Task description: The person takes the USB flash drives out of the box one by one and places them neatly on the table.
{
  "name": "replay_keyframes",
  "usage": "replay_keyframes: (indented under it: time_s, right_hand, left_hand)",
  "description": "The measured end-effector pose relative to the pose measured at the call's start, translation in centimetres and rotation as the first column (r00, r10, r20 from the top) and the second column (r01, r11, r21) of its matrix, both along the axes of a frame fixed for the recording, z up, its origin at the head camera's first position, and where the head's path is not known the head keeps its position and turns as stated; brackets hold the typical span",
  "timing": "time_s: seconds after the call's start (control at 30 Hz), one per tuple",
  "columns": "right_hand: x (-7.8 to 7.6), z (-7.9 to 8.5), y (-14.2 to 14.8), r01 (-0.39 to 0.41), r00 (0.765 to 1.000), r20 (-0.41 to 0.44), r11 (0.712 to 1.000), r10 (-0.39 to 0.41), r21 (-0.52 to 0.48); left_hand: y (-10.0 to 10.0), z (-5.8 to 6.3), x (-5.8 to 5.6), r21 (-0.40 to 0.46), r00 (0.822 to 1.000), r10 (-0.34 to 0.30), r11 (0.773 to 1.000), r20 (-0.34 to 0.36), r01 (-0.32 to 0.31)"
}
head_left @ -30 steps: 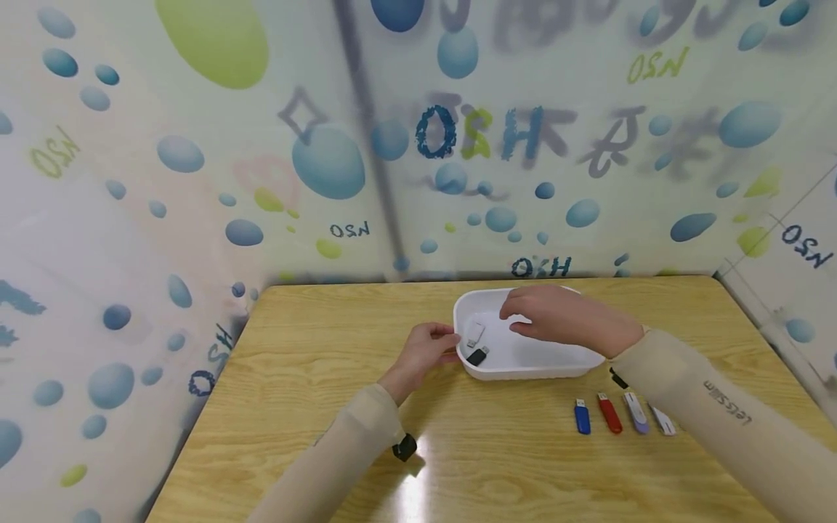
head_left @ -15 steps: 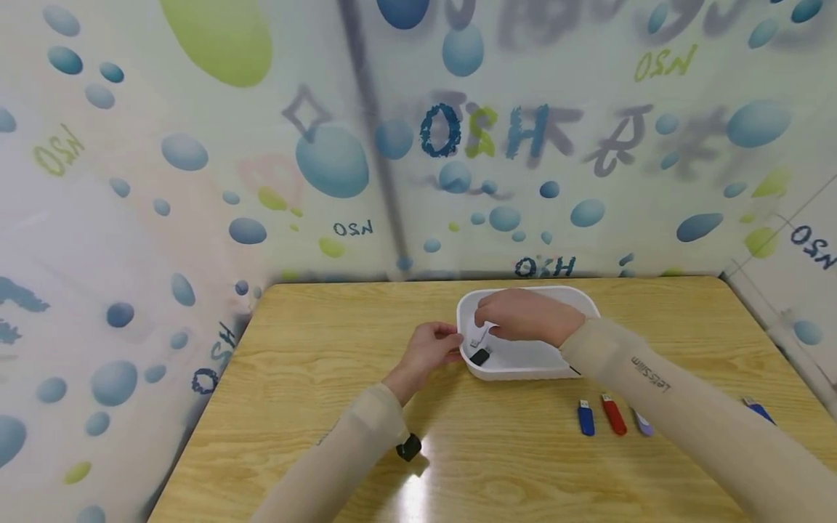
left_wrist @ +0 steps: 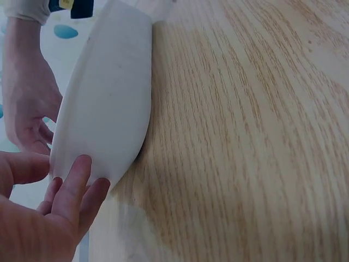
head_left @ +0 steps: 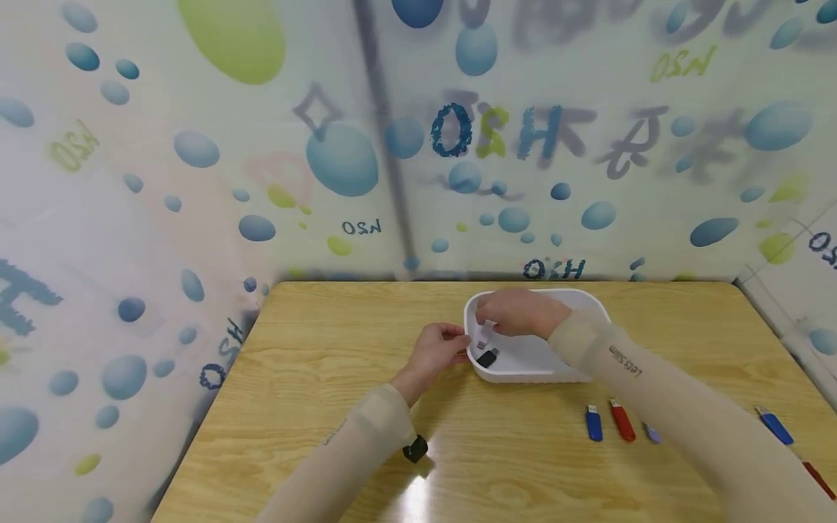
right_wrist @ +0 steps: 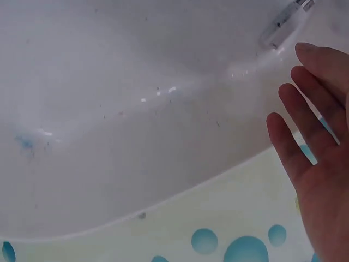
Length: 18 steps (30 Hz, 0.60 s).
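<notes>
My left hand (head_left: pixel 431 356) pinches the left end of a white plastic tub (head_left: pixel 543 375), thumb at the rim and fingers against the outer wall, as the left wrist view shows. Inside the tub, my right hand (head_left: pixel 519 312) is over a white USB stick (head_left: pixel 485 337) and partly hides it. The right wrist view has that hand's fingers (right_wrist: pixel 305 109) loosely extended, with the thumb close to the white stick; a gap shows between them. A black USB stick (head_left: pixel 487 357) lies on the tub floor near the left end.
In front of the tub lie a blue USB stick (head_left: pixel 593 423), a red one (head_left: pixel 623 420) and a purple one (head_left: pixel 652 433) partly behind the right sleeve. Farther right are another blue stick (head_left: pixel 775 425) and a red one (head_left: pixel 819 479). A patterned wall (head_left: pixel 340 254) stands behind the table.
My right hand has moved left inside the tub, down over the white USB stick. The left hand stays at the tub's left end. The head view has shifted slightly.
</notes>
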State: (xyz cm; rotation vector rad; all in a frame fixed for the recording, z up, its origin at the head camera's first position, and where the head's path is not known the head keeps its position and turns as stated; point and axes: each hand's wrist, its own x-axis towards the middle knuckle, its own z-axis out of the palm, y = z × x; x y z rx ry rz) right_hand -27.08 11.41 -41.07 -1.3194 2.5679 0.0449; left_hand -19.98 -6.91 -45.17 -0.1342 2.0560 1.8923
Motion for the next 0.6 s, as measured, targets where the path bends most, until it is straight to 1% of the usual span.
replay_keyframes:
  time_s: [0.1, 0.27, 0.37, 0.47, 0.6]
  right_hand:
    - [0.0, -0.8, -0.2, -0.008, 1.0, 0.015, 1.0, 0.007, 0.004]
    - [0.1, -1.7, -0.1, -0.078, 0.996, -0.041, 0.996, 0.076, -0.04]
    - [0.1, -1.9, -0.1, -0.105, 0.993, -0.065, 0.992, 0.101, -0.063]
    - [0.2, -1.9, -0.2, -0.123, 0.991, -0.071, 0.989, 0.118, -0.078]
    - [0.3, -2.1, -0.5, -0.129, 0.989, -0.075, 0.99, 0.124, -0.064]
  left_hand:
    - [0.0, 0.0, 0.1, -0.005, 1.0, 0.0, 1.0, -0.005, 0.0]
    - [0.1, 0.2, 0.1, -0.005, 1.0, 0.005, 1.0, -0.002, -0.005]
    - [0.2, 0.3, 0.2, -0.003, 1.0, 0.005, 1.0, 0.002, -0.005]
    - [0.2, 0.4, 0.3, -0.008, 1.0, 0.008, 1.0, 0.001, -0.008]
    - [0.2, 0.3, 0.3, -0.011, 1.0, 0.01, 1.0, 0.002, -0.01]
